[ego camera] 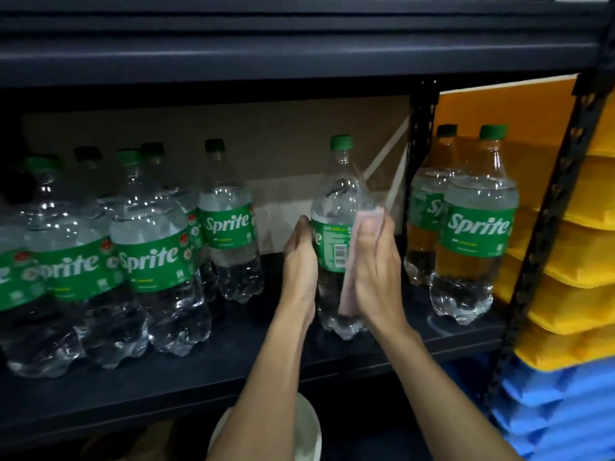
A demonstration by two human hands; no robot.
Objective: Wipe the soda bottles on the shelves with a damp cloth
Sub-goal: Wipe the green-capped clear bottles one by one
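The step in hand is judged to be the wiping of one bottle; its neighbours are judged still to be done.

1. A group of Sprite bottles (149, 261) is stood on the dark shelf (233, 371), at 9 o'clock from the work point.
2. The left hand (299, 257) is wrapped round the 9 o'clock side of the middle Sprite bottle (336, 201), fingers curled behind it; the bottle is kept upright, base at the shelf.
3. A pink cloth (352, 261) is held against the 3 o'clock side of that bottle by the right hand (376, 261), fingers close together and curved over the cloth, from label down to lower body.
4. Two further Sprite bottles (476, 234) are stood at 3 o'clock, well apart from the hands.
5. A white bowl (309, 424) is seen at 6 o'clock, below the shelf.

Next move, as judged: the bottle is to be turned in the left grip so that unwiped faces, shoulder and cap are reached.
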